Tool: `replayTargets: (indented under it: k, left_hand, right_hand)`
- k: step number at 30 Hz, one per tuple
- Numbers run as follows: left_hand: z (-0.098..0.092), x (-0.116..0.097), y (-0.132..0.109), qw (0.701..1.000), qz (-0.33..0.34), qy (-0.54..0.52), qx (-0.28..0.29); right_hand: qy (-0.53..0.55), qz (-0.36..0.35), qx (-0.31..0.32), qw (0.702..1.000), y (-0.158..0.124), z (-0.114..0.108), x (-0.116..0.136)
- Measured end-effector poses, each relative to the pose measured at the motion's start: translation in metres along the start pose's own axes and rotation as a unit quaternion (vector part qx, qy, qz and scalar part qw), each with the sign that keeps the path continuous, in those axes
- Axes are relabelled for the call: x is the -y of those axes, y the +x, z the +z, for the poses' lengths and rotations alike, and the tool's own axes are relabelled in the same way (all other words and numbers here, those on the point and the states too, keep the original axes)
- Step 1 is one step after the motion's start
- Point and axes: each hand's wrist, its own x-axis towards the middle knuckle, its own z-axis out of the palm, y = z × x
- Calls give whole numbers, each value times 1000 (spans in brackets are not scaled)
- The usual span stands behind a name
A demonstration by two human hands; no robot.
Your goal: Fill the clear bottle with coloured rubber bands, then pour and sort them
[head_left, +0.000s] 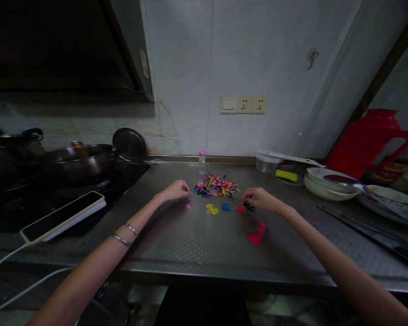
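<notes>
A mixed pile of small colourful rubber bands lies on the metal counter. My left hand is closed in a pinch at the pile's left edge; what its fingertips hold is too small to make out. Over the black bands my right hand is also pinched, its grip contents unclear. In a row before the pile lie pink bands, yellow bands, blue bands and red bands. Nearer me sits a clear bag with red print.
Left, a phone-like device with a white cable rests by the stove, near a pan. At right are a clear tub, a yellow sponge, stacked bowls, a knife and a red thermos.
</notes>
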Motion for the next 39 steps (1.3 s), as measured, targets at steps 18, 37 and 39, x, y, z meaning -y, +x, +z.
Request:
replayTargets:
  k: [18, 37, 39]
  left_hand:
    - [10, 8, -22, 983, -52, -174, 40]
    - [13, 5, -28, 987, -61, -138, -45]
    - [13, 4, -29, 987, -62, -138, -47]
  right_hand:
    - [-70, -4, -33, 997, 47, 45, 51]
    - [-60, -41, -28, 997, 72, 44, 37]
    - [-56, -33, -33, 997, 71, 42, 38]
